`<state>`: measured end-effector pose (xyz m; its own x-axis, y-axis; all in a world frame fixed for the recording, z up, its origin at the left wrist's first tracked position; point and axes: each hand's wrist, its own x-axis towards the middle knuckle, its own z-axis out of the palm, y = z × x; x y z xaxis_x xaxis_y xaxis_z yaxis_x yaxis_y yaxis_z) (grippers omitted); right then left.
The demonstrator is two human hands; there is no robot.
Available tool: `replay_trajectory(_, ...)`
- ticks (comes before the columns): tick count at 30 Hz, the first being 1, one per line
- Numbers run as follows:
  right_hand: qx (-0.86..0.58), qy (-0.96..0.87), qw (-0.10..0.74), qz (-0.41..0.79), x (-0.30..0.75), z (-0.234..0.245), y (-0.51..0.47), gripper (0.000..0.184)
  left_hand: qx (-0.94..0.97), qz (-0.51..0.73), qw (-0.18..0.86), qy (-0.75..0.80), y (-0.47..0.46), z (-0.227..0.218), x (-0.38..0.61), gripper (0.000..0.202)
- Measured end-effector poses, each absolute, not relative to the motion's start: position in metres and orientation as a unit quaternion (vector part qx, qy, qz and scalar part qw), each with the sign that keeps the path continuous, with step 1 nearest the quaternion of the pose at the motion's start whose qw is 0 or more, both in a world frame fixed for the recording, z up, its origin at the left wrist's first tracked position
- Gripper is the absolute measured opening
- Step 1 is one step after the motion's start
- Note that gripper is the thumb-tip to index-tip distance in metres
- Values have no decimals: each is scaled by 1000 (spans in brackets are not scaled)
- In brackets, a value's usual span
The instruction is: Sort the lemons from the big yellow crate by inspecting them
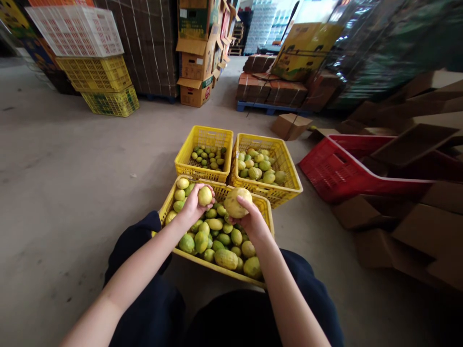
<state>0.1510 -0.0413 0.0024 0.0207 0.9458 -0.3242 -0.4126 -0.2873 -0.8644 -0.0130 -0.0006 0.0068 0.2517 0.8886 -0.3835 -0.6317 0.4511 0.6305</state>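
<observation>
My left hand [196, 206] is closed around a small, round yellow lemon [205, 196]. Level with it on the right, my right hand [250, 219] grips a much bigger, pale yellow lemon [237, 202] with dark blemishes. Both hands are over the near yellow crate [217, 266], which is full of green and yellow lemons [226, 259] in mixed sizes. Beyond it stand two more crates. The back left crate [202, 169] has small greenish lemons [208, 156] on its bottom, and the back right crate [289, 190] contains larger yellowish ones [265, 165].
To the right, a red crate [321, 168] overflows with flattened cardboard, and cardboard boxes [379, 250] lie beside it. Stacked crates [97, 72] stand at the far left. A blue pallet [256, 107] with cardboard bundles and tall box stacks [195, 65] are behind.
</observation>
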Motion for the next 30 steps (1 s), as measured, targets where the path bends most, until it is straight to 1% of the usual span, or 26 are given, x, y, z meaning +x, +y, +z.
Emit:
replay_trajectory(2, -485, -268, 531, 642, 149, 4, -42, 36, 144, 497, 772, 369, 1, 6, -14, 25)
replay_trajectory(5, -488, -260, 532, 641, 148, 5, -42, 38, 116, 500, 771, 376, 2, 6, -14, 23)
replay_trajectory(8, -488, -260, 532, 641, 147, 6, -43, 37, 121, 493, 771, 384, 1, 8, -14, 19)
replay_trajectory(16, -478, -280, 515, 654, 149, 1, -41, 36, 130, 479, 770, 401, 0, 12, -14, 18)
replay_trajectory(30, -494, -267, 520, 644, 147, 3, -42, 34, 145, 457, 776, 409, 1, 5, -15, 23)
